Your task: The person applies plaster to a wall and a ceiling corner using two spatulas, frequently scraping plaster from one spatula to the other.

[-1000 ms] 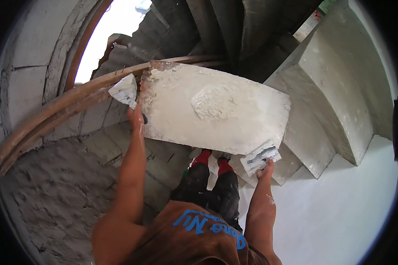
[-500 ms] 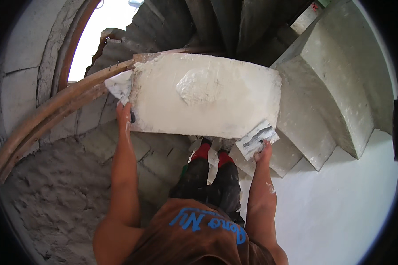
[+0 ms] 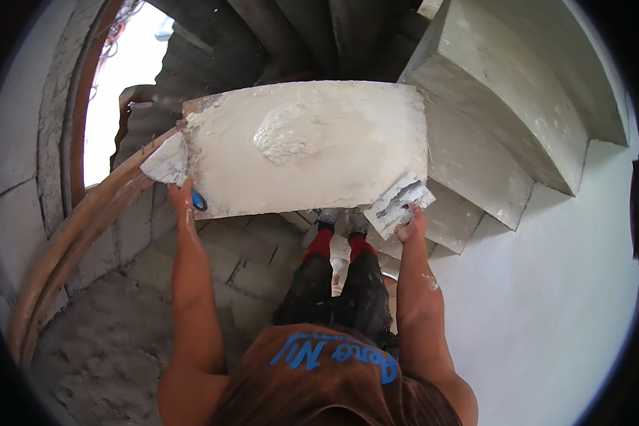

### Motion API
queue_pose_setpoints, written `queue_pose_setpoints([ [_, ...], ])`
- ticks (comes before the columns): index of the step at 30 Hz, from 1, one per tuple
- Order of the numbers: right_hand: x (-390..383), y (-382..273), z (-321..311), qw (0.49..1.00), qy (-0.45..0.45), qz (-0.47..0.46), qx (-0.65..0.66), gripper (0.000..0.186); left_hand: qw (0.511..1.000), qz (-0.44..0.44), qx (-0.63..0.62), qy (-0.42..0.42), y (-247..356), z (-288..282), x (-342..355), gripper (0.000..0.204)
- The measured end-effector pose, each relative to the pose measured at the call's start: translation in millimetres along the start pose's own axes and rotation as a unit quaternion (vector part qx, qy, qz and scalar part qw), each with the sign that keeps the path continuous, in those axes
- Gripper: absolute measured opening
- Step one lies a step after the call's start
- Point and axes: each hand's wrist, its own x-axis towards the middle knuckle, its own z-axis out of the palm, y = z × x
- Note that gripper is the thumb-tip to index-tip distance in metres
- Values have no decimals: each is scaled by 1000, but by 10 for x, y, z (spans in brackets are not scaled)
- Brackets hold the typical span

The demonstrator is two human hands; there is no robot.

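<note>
My left hand (image 3: 182,195) is closed on a putty knife (image 3: 165,157) with a wide, plaster-smeared blade and blue handle, at the left end of a white-coated board (image 3: 337,149). A raised heap of wet white plaster (image 3: 284,135) sits left of the board's middle. My right hand (image 3: 411,222) grips a rectangular trowel (image 3: 396,202), its metal face streaked with plaster, at the board's lower right corner. The board is held out in front of me, above my feet; whether my fingers also grip its edges is hard to tell.
Curved concrete steps (image 3: 504,121) rise at the right beside a white wall (image 3: 532,298). A curved wooden rail (image 3: 85,234) runs along the left, by a bright window (image 3: 121,71). Dark winding stair undersides (image 3: 291,39) lie beyond the board. My legs show below, with something skin-coloured, unclear, between them.
The board and both hands with their tools have moved up and to the left in the picture. The steps have shifted upward, and more of the window's left side shows.
</note>
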Motion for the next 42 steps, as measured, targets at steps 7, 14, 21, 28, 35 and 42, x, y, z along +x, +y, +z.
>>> queue_pose_setpoints([
  [7, 7, 39, -54, 999, 41, -22, 3, 34, 997, -36, -71, -25, -25, -27, 45, 37],
  [14, -145, 358, -282, 999, 13, 6, 34, 40, 994, -79, -10, -72, 10, -75, 109, 22],
  [21, -278, 993, 194, 995, -11, 99, 16, 39, 991, -106, -39, -79, -182, -223, 222, 23],
  [28, -254, 1311, 471, 986, -32, 161, -8, 34, 987, -134, -4, -88, -314, -397, 114, 29],
  [35, -128, 1234, 253, 988, -74, 129, -40, 35, 981, -134, -83, -115, -234, -602, -324, 36],
  [42, -707, 881, 126, 987, -30, 113, -111, 32, 991, -44, -52, -112, -156, -936, -955, 33],
])
